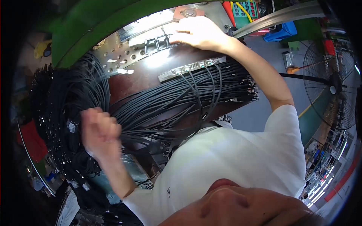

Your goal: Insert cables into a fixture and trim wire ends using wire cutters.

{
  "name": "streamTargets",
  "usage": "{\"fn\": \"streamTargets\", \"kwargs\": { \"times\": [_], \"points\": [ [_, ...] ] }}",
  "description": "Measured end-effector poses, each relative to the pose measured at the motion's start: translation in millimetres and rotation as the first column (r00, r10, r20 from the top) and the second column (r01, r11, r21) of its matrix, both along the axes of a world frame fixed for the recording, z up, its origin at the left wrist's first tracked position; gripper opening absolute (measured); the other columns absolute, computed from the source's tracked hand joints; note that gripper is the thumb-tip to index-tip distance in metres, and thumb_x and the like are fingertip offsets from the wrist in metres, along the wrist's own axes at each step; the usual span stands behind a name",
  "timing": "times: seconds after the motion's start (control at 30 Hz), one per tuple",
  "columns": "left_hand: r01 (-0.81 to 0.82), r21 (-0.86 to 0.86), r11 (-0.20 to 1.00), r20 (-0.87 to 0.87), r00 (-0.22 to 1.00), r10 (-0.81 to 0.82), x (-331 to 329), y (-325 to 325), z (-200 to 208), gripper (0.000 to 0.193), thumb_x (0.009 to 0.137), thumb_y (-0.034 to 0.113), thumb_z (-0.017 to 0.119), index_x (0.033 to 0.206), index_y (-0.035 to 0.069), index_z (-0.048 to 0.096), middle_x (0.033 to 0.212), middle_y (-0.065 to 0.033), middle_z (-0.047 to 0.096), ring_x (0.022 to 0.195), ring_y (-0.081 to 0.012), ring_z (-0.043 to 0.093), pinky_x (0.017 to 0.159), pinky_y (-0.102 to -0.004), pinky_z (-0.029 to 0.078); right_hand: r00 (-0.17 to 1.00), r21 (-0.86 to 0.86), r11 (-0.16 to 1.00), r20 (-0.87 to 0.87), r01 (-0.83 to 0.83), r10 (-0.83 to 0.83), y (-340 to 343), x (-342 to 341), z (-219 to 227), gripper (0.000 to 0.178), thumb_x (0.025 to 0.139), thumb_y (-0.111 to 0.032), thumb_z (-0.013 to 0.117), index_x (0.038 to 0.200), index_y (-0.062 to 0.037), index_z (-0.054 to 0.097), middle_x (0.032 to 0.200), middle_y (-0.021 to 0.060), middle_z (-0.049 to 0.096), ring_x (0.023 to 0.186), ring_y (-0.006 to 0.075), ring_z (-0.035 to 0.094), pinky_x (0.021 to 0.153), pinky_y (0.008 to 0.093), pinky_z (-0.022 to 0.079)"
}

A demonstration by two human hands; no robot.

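My right hand (201, 34) reaches up to the metal fixture under the bright lamp. Its thumb and fingers pinch the end of a black plastic frame-like piece (157, 44). Over on the left, my left hand (100, 130) is blurred, with its fingers curled in. It is beside a big heap of black cables (90, 83); whether a cable is in it is hidden. Between the hands lies a wide bundle of black cables (158, 100). A metal bar (167, 76) with several slots rests along it, and a few cables run from those slots toward me.
A green machine frame (94, 28) arches over the far side. At the far right are a blue bin (281, 32) and a metal rail (279, 20). A black-caged fan (328, 84) stands to the right. Clear plastic sheeting (130, 169) lies below my left forearm.
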State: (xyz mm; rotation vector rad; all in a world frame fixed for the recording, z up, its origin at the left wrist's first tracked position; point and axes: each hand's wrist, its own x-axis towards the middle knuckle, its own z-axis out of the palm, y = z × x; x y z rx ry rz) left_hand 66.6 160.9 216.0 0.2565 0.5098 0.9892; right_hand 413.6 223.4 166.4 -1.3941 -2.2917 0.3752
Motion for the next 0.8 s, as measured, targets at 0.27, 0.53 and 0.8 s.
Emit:
{"fn": "streamTargets", "kwargs": {
  "times": [0.27, 0.53, 0.8],
  "points": [
    [0.052, 0.259, 0.964, -0.96, 0.123, 0.252, -80, 32, 14, 0.064, 0.097, 0.049, 0.024, 0.109, -0.004, 0.058, 0.071, -0.0078, 0.063, 0.054, -0.0098, 0.052, 0.054, -0.0185, 0.041, 0.998, 0.114, 0.993, -0.066, 0.022, -0.015, -58, -2, 7, 0.031, 0.078, -0.025, 0.066, 0.105, -0.011, 0.062, 0.097, 0.0064, 0.058, 0.093, 0.0242, 0.056, 0.079, 0.0345, 0.048],
    [0.565, -0.009, 0.825, -0.499, 0.712, -0.494, 130, -32, -28, 0.046, 0.097, 0.036, 0.04, 0.118, -0.005, 0.05, 0.088, -0.013, 0.065, 0.077, -0.0153, 0.063, 0.071, -0.0247, 0.049, 0.982, 0.147, 0.987, -0.168, -0.065, 0.09, -47, -20, 9, 0.022, 0.078, -0.016, 0.064, 0.099, -0.0085, 0.066, 0.087, 0.0069, 0.061, 0.081, 0.0248, 0.06, 0.074, 0.0354, 0.048],
    [0.309, 0.087, 0.947, -0.673, 0.719, -0.173, 152, 105, -4, 0.02, 0.096, 0.022, 0.04, 0.088, 0.005, 0.045, 0.059, 0.0056, 0.033, 0.045, -0.0046, 0.03, 0.039, -0.0184, 0.029, 0.996, 0.531, 0.843, 0.045, -0.088, 0.076, 77, -1, -1, 0.026, 0.081, -0.019, 0.063, 0.103, -0.0055, 0.063, 0.09, 0.0108, 0.063, 0.082, 0.0262, 0.06, 0.073, 0.0339, 0.048]
  ]
}}
